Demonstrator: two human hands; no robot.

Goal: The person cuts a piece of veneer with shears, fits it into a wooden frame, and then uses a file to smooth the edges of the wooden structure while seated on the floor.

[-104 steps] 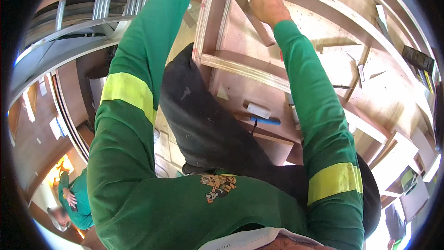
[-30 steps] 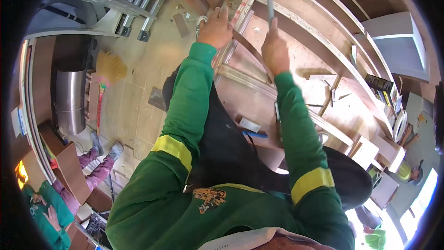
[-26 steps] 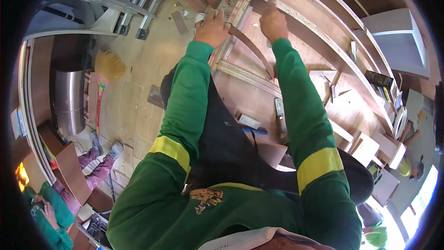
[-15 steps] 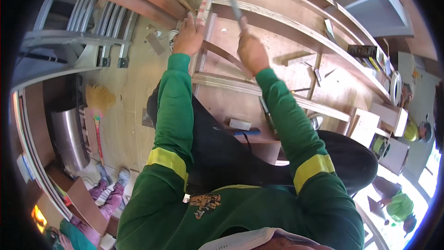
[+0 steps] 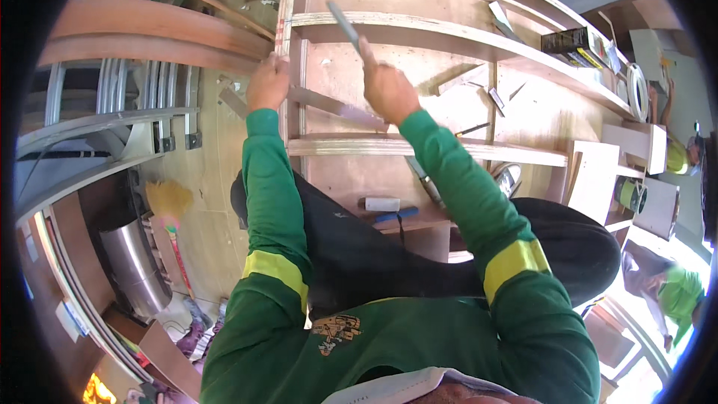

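My left hand (image 5: 268, 84) is closed round the left edge of a large wooden frame (image 5: 419, 147) with shelf-like slats. My right hand (image 5: 390, 91) grips a narrow grey bar-shaped tool (image 5: 344, 24), which slants up and left over one of the slats. Its exact kind is hard to make out. Between my hands, a thin brownish strip (image 5: 329, 106) slopes inside the frame. A pencil-like stick (image 5: 473, 129) and loose wood offcuts (image 5: 464, 78) lie farther right. Close to my knees are a small white block (image 5: 381, 204) and a blue object (image 5: 396, 215).
An aluminium ladder (image 5: 112, 120) and reddish boards (image 5: 157, 26) stand at left, above a broom (image 5: 170, 202) and a metal cylinder (image 5: 136, 268). Boxes (image 5: 574, 46) sit in the frame's right part, near a white tape roll (image 5: 637, 93). A person in bright green (image 5: 679, 295) is at far right.
The whole view has shifted, so the frame sits farther left and lower. My right hand with the tool has moved slightly right and away along the frame; my left hand keeps its grip.
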